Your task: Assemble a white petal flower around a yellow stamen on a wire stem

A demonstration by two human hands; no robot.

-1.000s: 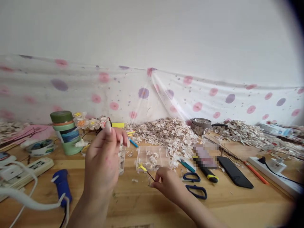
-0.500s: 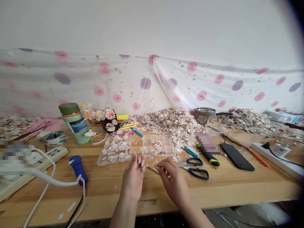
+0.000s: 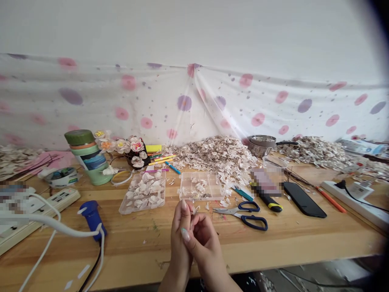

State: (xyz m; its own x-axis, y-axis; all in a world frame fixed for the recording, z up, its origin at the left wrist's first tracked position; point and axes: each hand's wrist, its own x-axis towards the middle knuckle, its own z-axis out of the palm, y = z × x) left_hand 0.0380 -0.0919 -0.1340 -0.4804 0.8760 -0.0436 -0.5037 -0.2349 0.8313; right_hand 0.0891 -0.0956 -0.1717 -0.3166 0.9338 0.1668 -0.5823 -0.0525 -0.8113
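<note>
My left hand (image 3: 181, 233) and my right hand (image 3: 205, 241) meet over the front of the wooden table (image 3: 133, 247). Both have their fingers closed, pressed around something small and pale that is mostly hidden between the fingertips. Just beyond them lies a clear divided box (image 3: 185, 192) with a few pale pieces. To its left, another clear box (image 3: 127, 207) holds many white petal-like pieces. Blue-handled scissors (image 3: 254, 222) lie to the right of my hands, blades pointing left.
A large heap of pale flakes (image 3: 219, 156) lies behind the boxes. A green container (image 3: 100, 174), blue tool (image 3: 92, 219) and power strip (image 3: 65, 200) stand left. A utility knife (image 3: 270, 203), phone (image 3: 304, 199) and orange pen (image 3: 331, 199) lie right.
My hands were apart and have come together, the left moving right and the right turning inward. The thin dark stem seen between them is now hidden. The camera view has shifted slightly.
</note>
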